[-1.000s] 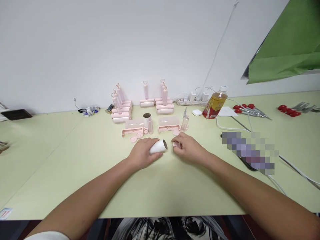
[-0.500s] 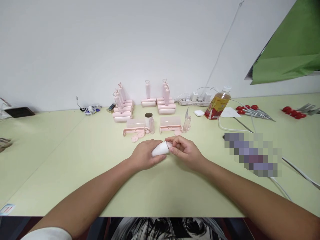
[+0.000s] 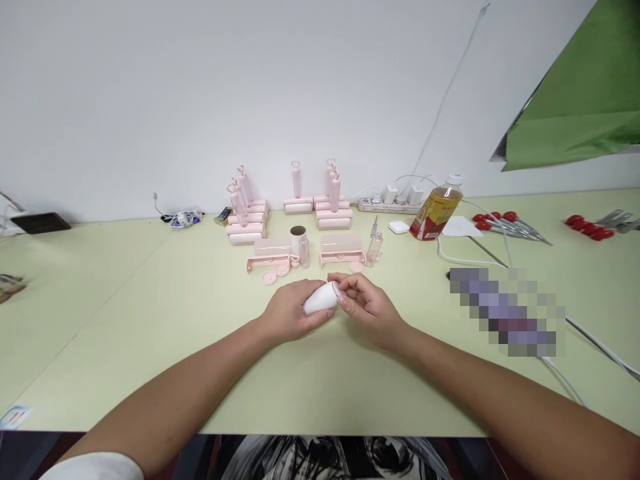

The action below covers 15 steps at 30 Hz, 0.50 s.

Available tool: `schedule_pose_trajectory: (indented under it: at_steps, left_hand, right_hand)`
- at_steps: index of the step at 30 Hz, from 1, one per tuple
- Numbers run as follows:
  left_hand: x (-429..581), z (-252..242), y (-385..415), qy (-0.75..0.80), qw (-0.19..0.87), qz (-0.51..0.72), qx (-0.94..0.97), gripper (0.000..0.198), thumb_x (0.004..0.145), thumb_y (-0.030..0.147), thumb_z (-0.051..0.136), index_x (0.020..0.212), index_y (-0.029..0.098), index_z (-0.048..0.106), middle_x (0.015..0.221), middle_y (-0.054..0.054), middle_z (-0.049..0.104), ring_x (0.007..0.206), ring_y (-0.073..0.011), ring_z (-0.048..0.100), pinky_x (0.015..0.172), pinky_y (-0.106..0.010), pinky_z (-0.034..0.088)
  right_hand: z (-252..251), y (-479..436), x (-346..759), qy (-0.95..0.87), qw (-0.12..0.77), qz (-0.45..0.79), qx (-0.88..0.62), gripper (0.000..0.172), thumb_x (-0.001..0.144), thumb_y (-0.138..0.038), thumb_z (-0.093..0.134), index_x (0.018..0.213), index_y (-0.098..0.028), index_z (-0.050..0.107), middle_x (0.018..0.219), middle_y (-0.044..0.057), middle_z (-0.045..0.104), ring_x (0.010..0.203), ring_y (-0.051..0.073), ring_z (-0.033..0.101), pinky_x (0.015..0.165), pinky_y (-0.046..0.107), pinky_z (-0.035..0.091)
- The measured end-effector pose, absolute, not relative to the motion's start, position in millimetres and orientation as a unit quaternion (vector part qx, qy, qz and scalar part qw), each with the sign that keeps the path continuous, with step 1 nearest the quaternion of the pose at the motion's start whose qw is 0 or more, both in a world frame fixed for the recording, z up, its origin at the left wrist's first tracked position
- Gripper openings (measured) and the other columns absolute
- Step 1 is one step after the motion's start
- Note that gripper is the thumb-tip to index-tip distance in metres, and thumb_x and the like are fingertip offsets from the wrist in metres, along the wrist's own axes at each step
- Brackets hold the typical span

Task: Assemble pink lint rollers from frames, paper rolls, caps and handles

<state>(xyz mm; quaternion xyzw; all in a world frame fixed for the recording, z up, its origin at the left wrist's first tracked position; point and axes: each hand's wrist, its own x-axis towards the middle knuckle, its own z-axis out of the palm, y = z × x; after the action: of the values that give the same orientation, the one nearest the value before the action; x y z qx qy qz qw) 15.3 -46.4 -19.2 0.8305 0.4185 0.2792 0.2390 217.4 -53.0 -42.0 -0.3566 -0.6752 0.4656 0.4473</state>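
My left hand (image 3: 290, 310) is wrapped round a white lint roller refill (image 3: 320, 299), which lies tilted with its right end raised. At that right end, the fingers of my right hand (image 3: 367, 305) are bent and pressed against the rim, where a pale pinkish edge shows; they partly hide it. Just beyond my hands lie pink round end caps (image 3: 270, 278) and an open pink roller case (image 3: 269, 262). A second pink case (image 3: 343, 258) is to its right. Another white refill (image 3: 298, 241) stands upright, its brown core showing.
Several assembled pink lint rollers (image 3: 334, 219) with upright handles stand by the wall. To the right are a power strip (image 3: 390, 205), a drink bottle (image 3: 435, 212), red-handled tools (image 3: 510, 225) and white cables. A phone (image 3: 41, 223) leans at far left.
My right hand's fingers have shifted very slightly around the refill's right end. My left hand keeps its hold, and the things on the table stay where they were.
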Motion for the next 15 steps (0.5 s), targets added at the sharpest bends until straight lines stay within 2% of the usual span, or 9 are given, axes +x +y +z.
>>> schedule_pose_trajectory:
  at_steps: [4, 8, 12, 15]
  left_hand:
    - [15, -21, -46, 0.418, 0.242, 0.298, 0.824, 0.041, 0.081, 0.043, 0.063, 0.118, 0.025, 0.061, 0.108, -0.002, 0.070, 0.092, -0.0209, 0.065, 0.077, -0.031, 0.049]
    - [14, -21, -45, 0.435, 0.249, 0.335, 0.798, 0.036, 0.083, 0.041, 0.063, 0.115, 0.025, 0.063, 0.105, -0.001, 0.070, 0.089, -0.0196, 0.065, 0.075, -0.029, 0.049]
    - [12, -20, -42, 0.458, 0.240, 0.354, 0.780, 0.036, 0.082, 0.043, 0.063, 0.111, 0.022, 0.064, 0.100, -0.003, 0.070, 0.087, -0.0211, 0.063, 0.075, -0.031, 0.048]
    - [12, -19, -43, 0.464, 0.247, 0.357, 0.772, 0.036, 0.082, 0.045, 0.063, 0.110, 0.021, 0.065, 0.098, -0.003, 0.070, 0.085, -0.0213, 0.063, 0.074, -0.032, 0.048]
  right_hand:
    - [-41, -53, 219, -0.688, 0.434, 0.471, -0.341, 0.022, 0.092, -0.040, 0.057, 0.103, -0.022, 0.050, 0.139, 0.016, 0.050, 0.114, 0.023, 0.061, 0.096, 0.042, 0.048]
    - [-36, -53, 222, -0.726, 0.445, 0.399, -0.340, 0.036, 0.089, -0.035, 0.062, 0.120, -0.026, 0.048, 0.148, 0.013, 0.039, 0.129, 0.024, 0.048, 0.104, 0.045, 0.044]
    - [-31, -59, 225, -0.718, 0.527, 0.280, -0.358, 0.043, 0.090, -0.030, 0.058, 0.129, -0.031, 0.043, 0.150, 0.010, 0.032, 0.117, 0.023, 0.054, 0.092, 0.044, 0.053]
    - [-29, -66, 224, -0.691, 0.562, 0.251, -0.379, 0.062, 0.088, -0.030, 0.058, 0.142, -0.036, 0.028, 0.157, 0.010, 0.021, 0.116, 0.024, 0.054, 0.086, 0.045, 0.056]
